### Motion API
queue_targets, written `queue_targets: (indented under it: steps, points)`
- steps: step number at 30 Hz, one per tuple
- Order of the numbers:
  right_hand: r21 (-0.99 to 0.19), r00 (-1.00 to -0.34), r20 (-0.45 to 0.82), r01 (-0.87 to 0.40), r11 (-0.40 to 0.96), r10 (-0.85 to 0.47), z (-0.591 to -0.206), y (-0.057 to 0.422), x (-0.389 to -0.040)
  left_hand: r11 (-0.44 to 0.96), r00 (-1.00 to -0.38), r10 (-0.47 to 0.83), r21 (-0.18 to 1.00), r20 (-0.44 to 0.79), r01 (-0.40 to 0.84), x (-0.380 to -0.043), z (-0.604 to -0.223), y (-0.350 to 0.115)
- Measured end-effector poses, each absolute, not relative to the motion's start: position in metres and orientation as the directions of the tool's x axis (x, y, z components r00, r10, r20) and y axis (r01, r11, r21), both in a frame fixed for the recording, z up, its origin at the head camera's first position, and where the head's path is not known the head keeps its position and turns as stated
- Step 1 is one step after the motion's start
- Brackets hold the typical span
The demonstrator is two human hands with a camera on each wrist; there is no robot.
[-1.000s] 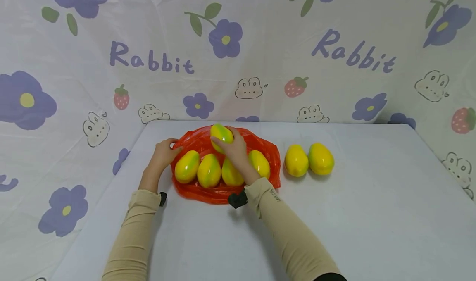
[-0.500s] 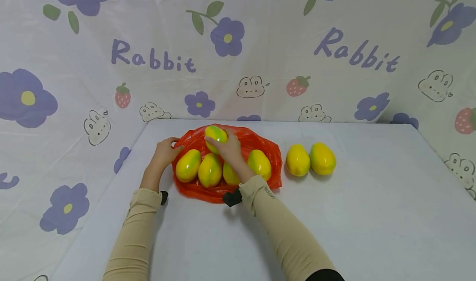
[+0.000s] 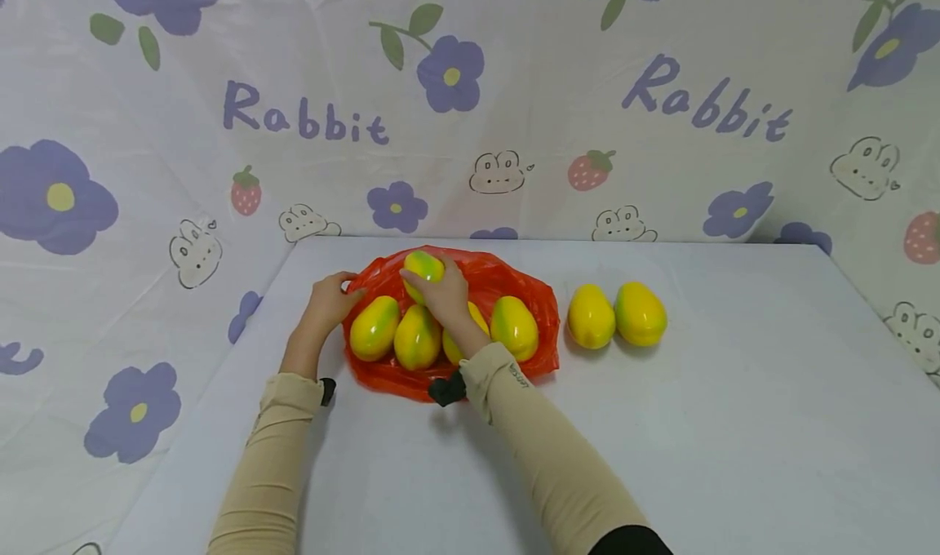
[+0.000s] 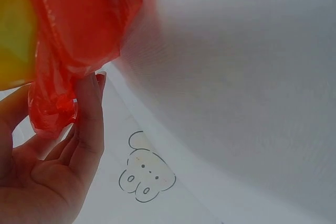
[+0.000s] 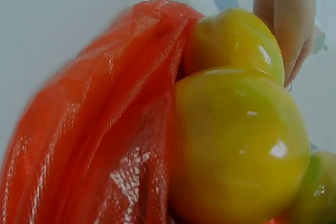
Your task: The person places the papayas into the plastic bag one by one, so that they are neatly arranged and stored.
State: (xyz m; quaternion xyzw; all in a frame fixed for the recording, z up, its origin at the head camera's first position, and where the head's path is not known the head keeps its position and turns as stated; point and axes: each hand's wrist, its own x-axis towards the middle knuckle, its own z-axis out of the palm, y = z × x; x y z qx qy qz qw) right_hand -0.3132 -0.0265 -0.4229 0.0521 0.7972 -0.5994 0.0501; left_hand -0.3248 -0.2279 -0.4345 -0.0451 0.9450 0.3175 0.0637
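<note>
A red plastic bag (image 3: 503, 273) lies spread open on the table, with a row of several yellow-green mangoes (image 3: 374, 329) across its front part. At the back of the bag, my right hand (image 3: 445, 294) grips another mango (image 3: 423, 267), thumb on its left side. My left hand (image 3: 326, 304) holds the bag's left edge; the left wrist view shows thumb and fingers of that hand (image 4: 58, 171) around the gathered red plastic (image 4: 52, 103). Mangoes (image 5: 239, 145) fill much of the right wrist view beside the bag wall (image 5: 105, 124). My right forearm partly covers one mango in the row.
Two more mangoes (image 3: 591, 317) (image 3: 641, 314) sit side by side on the white table (image 3: 734, 424), just right of the bag. Behind the table hangs a white cloth (image 3: 543, 114) printed with flowers, rabbits and strawberries.
My right hand has moved left with its mango and come slightly lower over the back of the bag. The left hand keeps its place at the bag's edge.
</note>
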Motion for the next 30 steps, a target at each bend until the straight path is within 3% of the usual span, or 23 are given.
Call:
queue_targets:
  steps: [14,22,30]
  points:
    - [-0.963,-0.991,-0.129,0.117,0.243,-0.031,-0.429,-0.037,-0.315,0.787,-0.986,-0.057,0.600,-0.159,-0.142,-0.323,-0.433,-0.227]
    - [-0.979,-0.984,-0.151,0.136,0.155,-0.090,-0.426,-0.038,-0.311,0.793,-0.989,-0.042,0.598,-0.145,-0.121,-0.323,-0.433,-0.228]
    - [-0.976,-0.976,-0.135,0.101,0.194,-0.172,-0.431,-0.040,-0.310,0.789,-0.986,-0.050,0.599,-0.158,-0.136,-0.322,-0.433,-0.228]
